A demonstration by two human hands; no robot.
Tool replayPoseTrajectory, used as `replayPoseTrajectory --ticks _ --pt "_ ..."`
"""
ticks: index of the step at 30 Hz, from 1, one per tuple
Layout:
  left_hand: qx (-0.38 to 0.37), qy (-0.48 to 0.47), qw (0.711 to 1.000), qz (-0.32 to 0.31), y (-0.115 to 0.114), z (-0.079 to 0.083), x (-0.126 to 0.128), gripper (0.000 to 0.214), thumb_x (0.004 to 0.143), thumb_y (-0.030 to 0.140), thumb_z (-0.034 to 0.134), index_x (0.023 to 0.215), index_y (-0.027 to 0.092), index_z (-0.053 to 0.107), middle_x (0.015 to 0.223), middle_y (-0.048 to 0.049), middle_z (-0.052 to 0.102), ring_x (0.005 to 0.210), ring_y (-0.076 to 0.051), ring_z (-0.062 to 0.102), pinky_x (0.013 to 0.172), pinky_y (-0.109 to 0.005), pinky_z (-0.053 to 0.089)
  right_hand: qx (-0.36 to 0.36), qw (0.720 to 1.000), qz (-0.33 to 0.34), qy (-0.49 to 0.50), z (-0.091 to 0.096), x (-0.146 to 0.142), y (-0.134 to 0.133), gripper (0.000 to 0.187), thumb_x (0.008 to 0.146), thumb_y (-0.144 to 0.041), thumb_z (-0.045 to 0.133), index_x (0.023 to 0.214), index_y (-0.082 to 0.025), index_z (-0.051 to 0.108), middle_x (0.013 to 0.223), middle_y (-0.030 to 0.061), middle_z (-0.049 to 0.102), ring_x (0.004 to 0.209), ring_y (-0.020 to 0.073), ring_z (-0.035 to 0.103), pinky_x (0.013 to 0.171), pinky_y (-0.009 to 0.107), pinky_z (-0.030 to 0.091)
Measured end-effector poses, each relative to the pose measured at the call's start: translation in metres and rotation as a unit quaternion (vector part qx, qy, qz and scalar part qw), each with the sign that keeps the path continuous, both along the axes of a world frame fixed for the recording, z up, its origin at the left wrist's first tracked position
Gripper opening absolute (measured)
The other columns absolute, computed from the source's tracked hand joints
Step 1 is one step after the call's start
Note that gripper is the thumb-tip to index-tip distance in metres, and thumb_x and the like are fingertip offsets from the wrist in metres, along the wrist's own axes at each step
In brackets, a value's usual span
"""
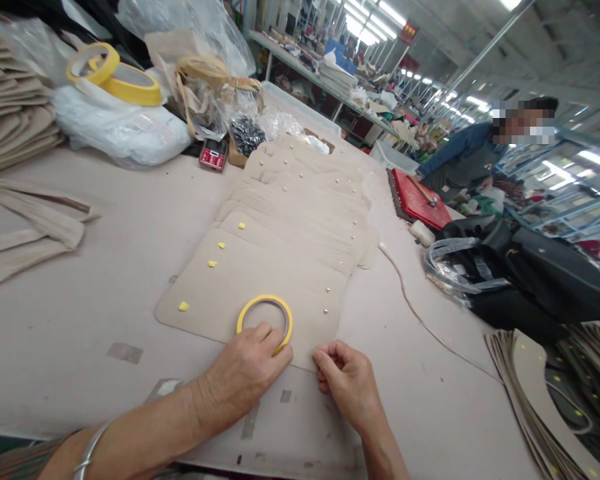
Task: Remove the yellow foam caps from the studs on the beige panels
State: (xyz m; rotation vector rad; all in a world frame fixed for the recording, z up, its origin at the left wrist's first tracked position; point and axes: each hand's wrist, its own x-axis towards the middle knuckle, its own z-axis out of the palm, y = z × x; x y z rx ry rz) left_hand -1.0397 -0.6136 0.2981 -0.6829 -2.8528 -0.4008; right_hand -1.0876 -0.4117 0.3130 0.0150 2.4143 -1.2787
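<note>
My left hand [260,360] is closed around the lower rim of a roll of yellow tape [290,319], held over the nearest beige panel. Just to the right, my right hand [344,380] has its thumb and forefinger pinched together at the panel's near edge; whatever is between them is too small to make out. The beige panels [275,267] lie overlapped in a long stack running away from me. Small pieces of yellow tape [183,307] dot the left side of the nearer panels, and metal studs [325,312] show along the right side.
More yellow tape rolls [135,85] rest on a white plastic bag [125,127] at back left. Stacked beige pieces [10,100] and straps [40,227] lie left. A black bag [535,273], cord [420,320] and taped pieces [525,400] are right. A person [460,160] stands beyond a red case [420,200].
</note>
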Motion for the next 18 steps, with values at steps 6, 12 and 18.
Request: replayPoseTrajectory --ticks 6,12,18 --pt "0.016 -0.008 1.000 -0.002 0.000 -0.001 0.001 0.005 0.088 0.014 0.057 0.087 0.018 0.055 0.087 -0.0059 0.055 0.078 -0.024 0.046 0.064 -0.035 0.040 0.099 0.986 0.065 0.114 0.002 -0.002 -0.004 0.022 0.086 -0.034 0.055 0.073 -0.018 0.064 0.061 0.0012 0.065 0.049 0.0129 0.056 0.047 0.021 0.042" --pt "0.030 -0.019 0.999 -0.009 -0.002 0.000 0.001 0.007 0.087 0.011 0.057 0.087 0.018 0.055 0.086 -0.0054 0.055 0.077 -0.024 0.046 0.065 -0.035 0.041 0.078 0.988 -0.003 0.130 -0.005 0.011 0.012 0.027 0.087 -0.041 0.060 0.101 -0.017 0.058 0.056 -0.0039 0.061 0.048 0.0149 0.058 0.047 0.022 0.044" --pt "0.039 -0.014 0.999 -0.007 -0.003 0.000 0.001 0.008 0.087 0.011 0.058 0.084 0.018 0.055 0.085 -0.0052 0.056 0.078 -0.024 0.046 0.066 -0.035 0.041 0.119 0.943 0.071 0.303 -0.014 0.031 0.013 0.022 0.094 -0.031 0.052 0.089 -0.019 0.069 0.084 0.0054 0.072 0.075 0.0168 0.067 0.070 0.025 0.049"
